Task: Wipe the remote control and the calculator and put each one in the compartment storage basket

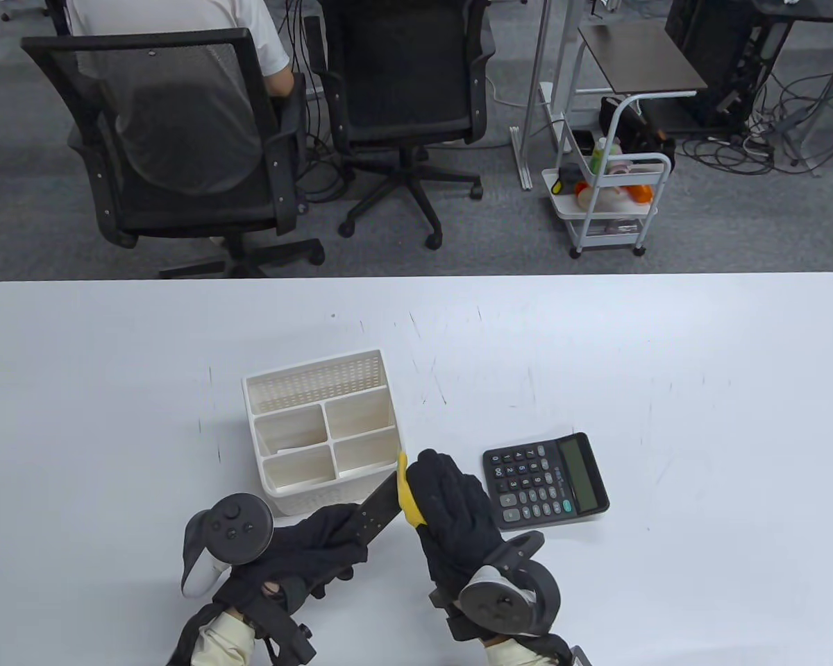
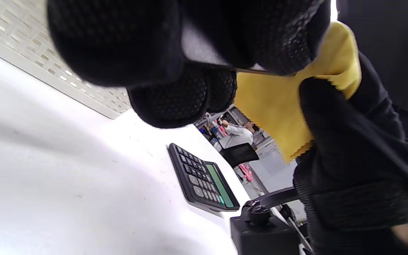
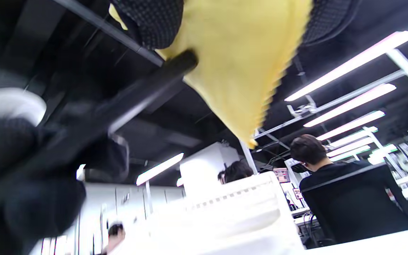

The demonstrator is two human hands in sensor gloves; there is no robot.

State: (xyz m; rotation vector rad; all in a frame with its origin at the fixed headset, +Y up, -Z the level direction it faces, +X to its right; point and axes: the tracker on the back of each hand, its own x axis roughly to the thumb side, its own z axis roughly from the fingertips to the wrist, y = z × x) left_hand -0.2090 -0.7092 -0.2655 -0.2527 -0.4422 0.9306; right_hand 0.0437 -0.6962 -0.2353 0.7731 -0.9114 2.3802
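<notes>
Gripping remote control (image 1: pixel 378 503) at near table edge, left hand (image 1: pixel 305 548) fingers curled round it; right hand (image 1: pixel 451 513) pinching yellow cloth (image 1: pixel 409 496) against remote's far end; calculator (image 1: pixel 545 480) flat on white table (image 1: pixel 666 388), right; compartment storage basket (image 1: pixel 323 430) just beyond hands; farther: grey floor, office chairs (image 1: pixel 402 97), white trolley (image 1: pixel 614 201), seated person (image 1: pixel 180 41)

Left hand (image 1: pixel 312 548): black fabric glove, dotted grip texture on fingers in left wrist view. Right hand (image 1: pixel 451 517): same black glove. Grey-black ring-shaped tracker (image 1: pixel 225 538) strapped on each hand's back, buttons on top. Cream sleeve cuffs (image 1: pixel 222 638) at both wrists.
</notes>
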